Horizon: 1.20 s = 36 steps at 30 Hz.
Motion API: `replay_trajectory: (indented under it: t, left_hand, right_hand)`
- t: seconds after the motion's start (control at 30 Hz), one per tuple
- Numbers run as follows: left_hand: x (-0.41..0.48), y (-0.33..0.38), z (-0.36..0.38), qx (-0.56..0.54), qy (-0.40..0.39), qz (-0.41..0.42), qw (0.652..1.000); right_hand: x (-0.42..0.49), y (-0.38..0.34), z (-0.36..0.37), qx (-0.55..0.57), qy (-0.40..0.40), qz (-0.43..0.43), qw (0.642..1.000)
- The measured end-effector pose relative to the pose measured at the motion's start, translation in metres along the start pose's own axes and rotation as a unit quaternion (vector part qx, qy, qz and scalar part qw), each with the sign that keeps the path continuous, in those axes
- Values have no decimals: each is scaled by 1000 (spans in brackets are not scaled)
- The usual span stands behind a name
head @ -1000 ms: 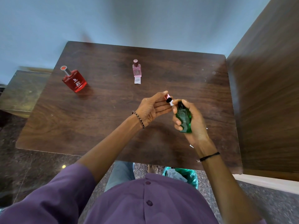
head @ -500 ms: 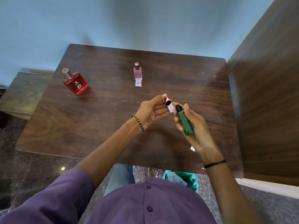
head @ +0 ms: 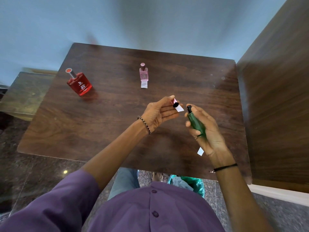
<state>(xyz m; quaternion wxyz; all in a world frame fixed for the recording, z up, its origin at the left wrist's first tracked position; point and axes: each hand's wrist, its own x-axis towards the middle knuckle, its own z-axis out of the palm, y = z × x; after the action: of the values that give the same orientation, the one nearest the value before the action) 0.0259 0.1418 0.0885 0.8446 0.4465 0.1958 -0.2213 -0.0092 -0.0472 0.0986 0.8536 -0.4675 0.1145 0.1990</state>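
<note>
The right hand has its fingers curled round a small green bottle and holds it tight. The bottle leans, and its black top points up toward the other hand. The left hand pinches a white paper strip between its thumb and its long, nearly straight fingers. A little black cap sits in the same pinch, with a bit of pink just behind it. I cannot tell what the pink bit is. The end of the strip sticks out past the fingertips, near the top of the green bottle but not touching it.

Both hands are up over the right half of the brown wooden table, about midway between its far edge and its near edge. A loose white paper slip lies on the table just beside the right wrist, toward the near right corner.

A pink bottle stands near the middle of the far edge, with a white slip lying at its foot. A red bottle stands by the left edge, toward the far left corner, well apart from the pink one.
</note>
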Motion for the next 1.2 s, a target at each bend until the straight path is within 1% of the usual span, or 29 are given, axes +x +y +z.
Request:
replay_trajectory:
  t: [0.1, 0.17, 0.2, 0.23, 0.3, 0.33, 0.37, 0.43, 0.5, 0.6, 0.77, 0.83, 0.97, 1.2]
  left_hand:
    - [0, 0, -1, 3, 0, 1, 1000]
    - [0, -1, -1, 4, -1, 1, 1000]
    - [0, -1, 0, 5, -1, 2, 1000]
    - [0, -1, 0, 7, 1, 2, 1000]
    - [-1, 0, 2, 17, 8, 3, 1000]
    - [-1, 0, 3, 23, 12, 4, 1000]
    - [-1, 1, 3, 27, 14, 6, 1000]
    - [-1, 3, 5, 27, 16, 9, 999]
    - [-2, 4, 6, 27, 18, 10, 999]
    - [-3, 6, 8, 28, 18, 7, 999]
    - [-1, 4, 9, 37, 17, 1, 999]
    - [0, 4, 9, 41, 18, 1, 999]
    - [2, 3, 7, 45, 18, 5, 999]
    - [3, 3, 6, 40, 15, 2, 999]
  right_hand:
    - [1, -2, 3, -139, 15, -60, 988]
    - [2, -4, 5, -261, 27, -110, 959]
    - [3, -5, 6, -332, 30, -136, 933]
    - [5, -6, 7, -413, 31, -160, 896]
    - [6, -6, 10, -556, 32, -205, 805]
    - [6, -5, 12, -594, 27, -231, 770]
    - [6, -3, 15, -609, 17, -255, 750]
    - [7, 2, 16, -619, 1, -287, 731]
    - [9, 5, 16, -634, -2, -294, 715]
    - [11, 8, 14, -649, 1, -296, 701]
    - [10, 12, 15, -650, 4, -297, 699]
    - [9, 14, 16, -645, 10, -302, 702]
    - [6, 16, 15, -623, 30, -293, 725]
    - [3, 13, 12, -617, 44, -298, 727]
